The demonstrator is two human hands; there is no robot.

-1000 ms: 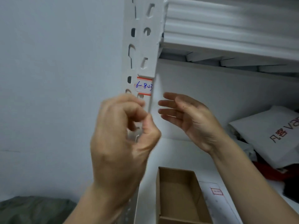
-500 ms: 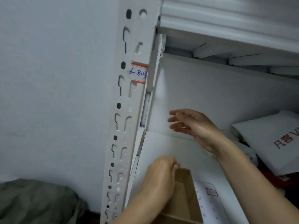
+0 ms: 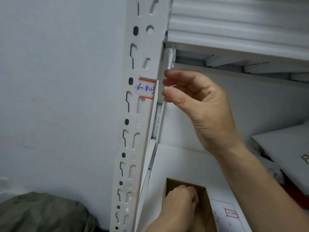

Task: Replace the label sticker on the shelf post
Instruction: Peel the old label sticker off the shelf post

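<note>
One sticker (image 3: 145, 88) sits on the post (image 3: 154, 39) just left of my right grip (image 3: 200, 104); whether it pinches the edge I can't tell. Left grip (image 3: 180, 203) lies curled in the box (image 3: 203, 196) below, load unseen. I'd rub the sticker flat, centre outward.

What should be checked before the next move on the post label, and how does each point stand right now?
1. Label sticker on the shelf post in plain view, unpeeled: ok.
2. Right hand at the sticker: ok, its fingertips are beside the right edge; contact cannot be told.
3. Right hand free to peel: ok, nothing seen in it.
4. Spare label to hand: ok, a sticker sheet with a red-bordered label lies beside the cardboard box.
5. Left hand holding a new label: cannot tell; it is curled inside the box.
</note>
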